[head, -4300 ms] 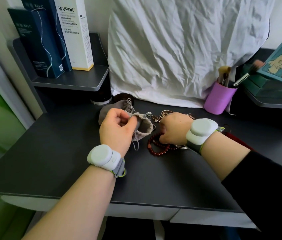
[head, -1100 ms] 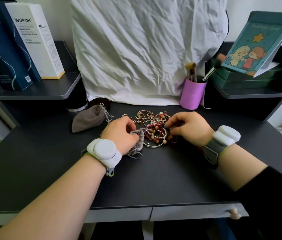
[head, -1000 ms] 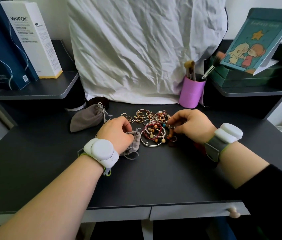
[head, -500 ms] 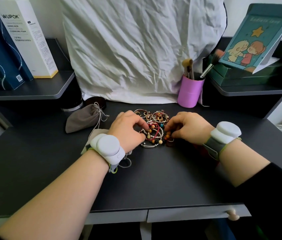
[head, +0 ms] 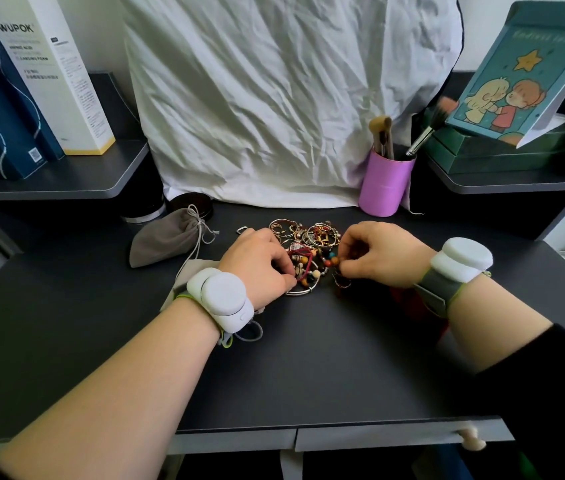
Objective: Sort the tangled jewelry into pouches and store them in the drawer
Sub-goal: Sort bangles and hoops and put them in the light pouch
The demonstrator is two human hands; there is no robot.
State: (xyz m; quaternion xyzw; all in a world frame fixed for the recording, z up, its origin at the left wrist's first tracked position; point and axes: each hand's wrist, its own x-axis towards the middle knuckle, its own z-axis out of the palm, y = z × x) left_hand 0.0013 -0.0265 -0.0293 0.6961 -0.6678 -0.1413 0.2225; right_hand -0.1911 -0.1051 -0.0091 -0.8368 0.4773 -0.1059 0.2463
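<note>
Here the tangled jewelry [head: 309,251] lies heaped on the dark worktop [head: 309,358], and everything else is placed relative to that heap. The left hand [head: 257,261] curls its fingers onto the heap's near-left edge, pinching at a red cord, probably to anchor the tangle. From the right, the right hand [head: 378,254] pinches a beaded strand, apparently to tease 1 piece free. A pale open pouch [head: 192,271] lies under the left wrist, just left of the heap, likely kept handy for filling. Farther left sits 1 tied grey pouch [head: 166,239]. The drawer [head: 399,436], nearest the person, looks closed.
</note>
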